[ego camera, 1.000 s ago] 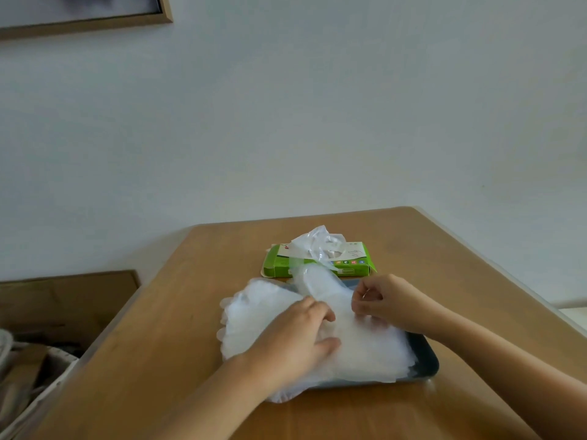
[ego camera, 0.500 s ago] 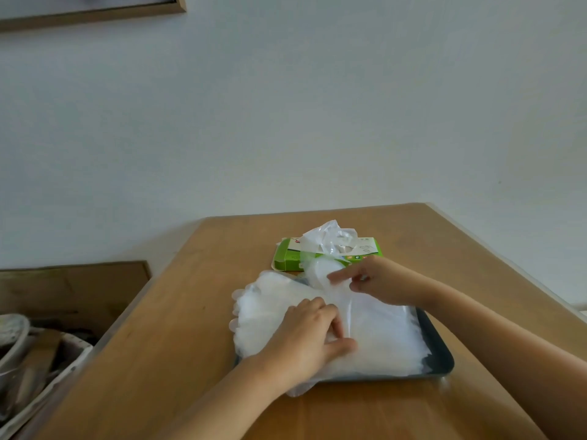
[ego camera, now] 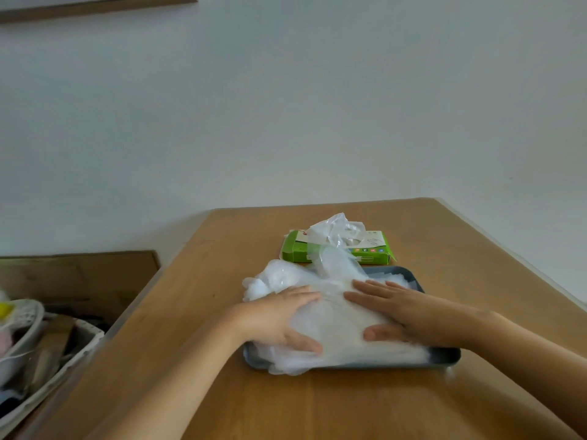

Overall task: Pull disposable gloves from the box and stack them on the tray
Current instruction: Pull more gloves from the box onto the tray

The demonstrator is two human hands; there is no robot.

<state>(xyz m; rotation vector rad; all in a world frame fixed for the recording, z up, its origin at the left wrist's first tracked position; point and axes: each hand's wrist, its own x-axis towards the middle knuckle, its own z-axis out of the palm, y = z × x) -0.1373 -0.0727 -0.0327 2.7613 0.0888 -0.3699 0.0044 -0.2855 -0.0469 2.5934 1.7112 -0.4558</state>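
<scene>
Head view, looking down at a wooden tabletop [ego camera: 222, 392] against a pale wall. A dark tray [ego camera: 444, 361] sits near the middle, heaped with a stack of clear disposable gloves [ego camera: 336, 325] that spills over its left and near rims. Both hands lie flat on the stack, pressing it. The left hand [ego camera: 279, 319] rests on the left side and the right hand [ego camera: 409, 312] on the right. Neither grip is closed, and the fingers are straight. Just behind the tray lies a green glove box [ego camera: 297, 250] with a crumpled glove [ego camera: 336, 227] poking from its top. A white basket [ego camera: 31, 344] sits off the tabletop's left edge.
</scene>
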